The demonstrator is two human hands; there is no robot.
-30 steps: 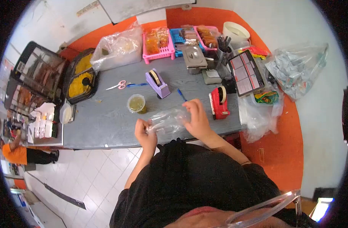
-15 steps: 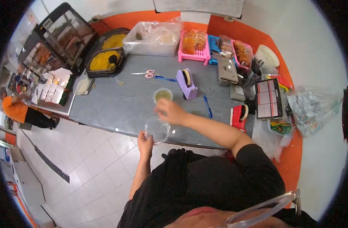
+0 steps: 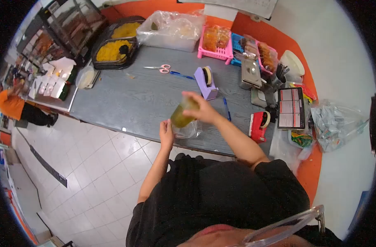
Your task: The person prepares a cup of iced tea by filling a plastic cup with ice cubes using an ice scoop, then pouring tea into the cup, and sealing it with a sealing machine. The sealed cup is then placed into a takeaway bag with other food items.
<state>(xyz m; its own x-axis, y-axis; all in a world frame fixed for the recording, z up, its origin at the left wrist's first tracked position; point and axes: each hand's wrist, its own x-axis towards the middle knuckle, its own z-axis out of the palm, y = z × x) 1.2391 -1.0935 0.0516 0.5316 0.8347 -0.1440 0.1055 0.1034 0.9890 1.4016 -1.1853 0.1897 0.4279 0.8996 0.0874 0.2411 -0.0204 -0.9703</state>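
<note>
My right hand (image 3: 198,108) is wrapped round a clear plastic cup (image 3: 179,118) of green liquid, which tilts over the table's near edge. Directly beneath the cup, and overlapped by it, is a clear, thin plastic piece (image 3: 188,131) with a rounded outline. My left hand (image 3: 166,131) pinches that plastic at its left side, fingertips right at the cup's lower end. Beyond my hands stands a purple tape dispenser (image 3: 205,84) with a roll of tape. A blue pen (image 3: 226,108) lies to the right of my right hand.
Pink-handled scissors (image 3: 165,68) and another blue pen (image 3: 182,75) lie on the grey table (image 3: 126,99). A red tape dispenser (image 3: 259,126) sits at the right. Baskets, including a pink basket (image 3: 214,52), and black trays (image 3: 114,61) line the back. A person in orange (image 3: 11,105) stands far left.
My right hand has taken hold of the cup, lifted it off the table and brought it tilted over the clear plastic. My left hand has moved slightly up and right.
</note>
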